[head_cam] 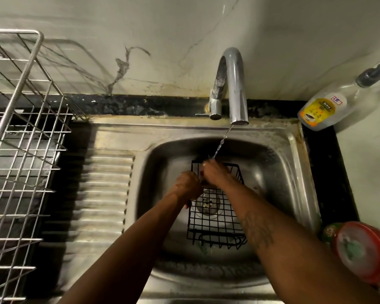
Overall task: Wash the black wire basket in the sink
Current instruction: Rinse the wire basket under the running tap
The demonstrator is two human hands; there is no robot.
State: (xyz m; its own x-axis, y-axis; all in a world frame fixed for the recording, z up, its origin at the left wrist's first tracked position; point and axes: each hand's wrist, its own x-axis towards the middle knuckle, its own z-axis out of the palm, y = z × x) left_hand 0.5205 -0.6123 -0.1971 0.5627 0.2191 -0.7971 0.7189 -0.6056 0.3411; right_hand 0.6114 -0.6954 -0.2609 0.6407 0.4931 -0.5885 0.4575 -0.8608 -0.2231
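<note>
The black wire basket (215, 218) lies in the steel sink (272, 172), over the drain. My left hand (188, 185) is closed on the basket's left rim. My right hand (215, 173) is curled over the basket's far end, with its fingers against the wires; whether it holds a scrubber I cannot tell. A thin stream of water (222, 141) falls from the chrome tap (235, 84) onto my right hand and the basket's far edge.
A steel wire dish rack (20, 150) stands at the left, beside the ribbed draining board (101, 194). A dish gel pump bottle (325, 108) stands at the back right. A red-lidded round container (364, 251) sits on the right counter edge.
</note>
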